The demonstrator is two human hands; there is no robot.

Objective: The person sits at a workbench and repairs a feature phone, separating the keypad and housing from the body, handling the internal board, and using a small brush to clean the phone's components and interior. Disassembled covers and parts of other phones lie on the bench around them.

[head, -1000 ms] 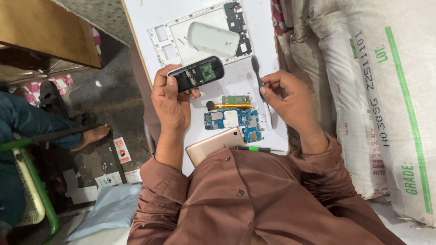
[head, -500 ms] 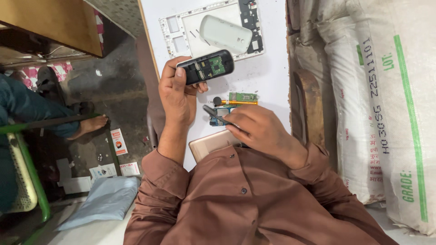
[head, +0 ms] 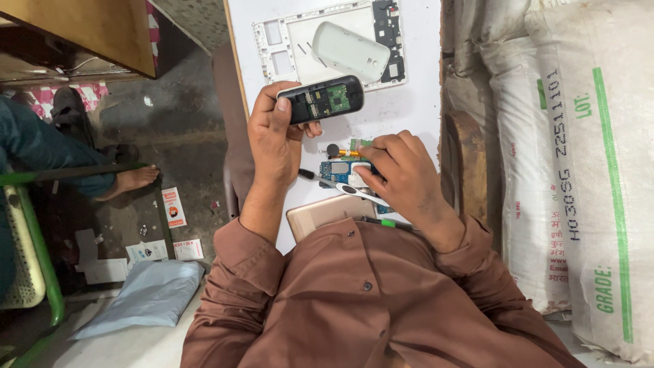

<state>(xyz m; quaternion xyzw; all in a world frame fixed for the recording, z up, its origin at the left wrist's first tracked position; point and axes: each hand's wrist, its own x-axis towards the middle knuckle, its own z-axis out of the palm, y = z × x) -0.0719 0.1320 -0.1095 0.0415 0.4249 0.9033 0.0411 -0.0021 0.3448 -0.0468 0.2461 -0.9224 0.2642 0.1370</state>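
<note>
Left hand (head: 272, 146) raised over the white tabletop (head: 422, 102), fingers (head: 310, 128) curled and pinching a small black phone (head: 321, 99) with its back cover off, green board and slots exposed, thumb pressed along the near edge. Just beyond the phone, a white tablet frame (head: 272, 51) lying flat, with a white rounded back cover (head: 351, 51) resting on top of it. Just below the phone, right hand (head: 402, 177) lowered onto the tabletop, fingers bunched together on a blue circuit board (head: 338, 170), a pair of metal tweezers (head: 357, 193) sticking out from under the palm toward the left hand; whether the fingers grip the tweezers or only lie over them, cannot tell. Beside the board, nearer the phone, a small green part with orange trim (head: 360, 143) and a dark round piece (head: 333, 150). Nearer the body than the phone, a gold-coloured phone (head: 320, 215) face down at the tabletop edge, partly hidden by the brown shirt (head: 368, 300), and a green-tipped tool (head: 385, 222) under the right wrist. To the right of the phone, past the tabletop, stacked white sacks (head: 565, 170) with green stripes. To the left of the phone, down on the floor, another person's bare foot (head: 133, 180), a green chair frame (head: 41, 259) and a grey plastic bag (head: 146, 296).
</note>
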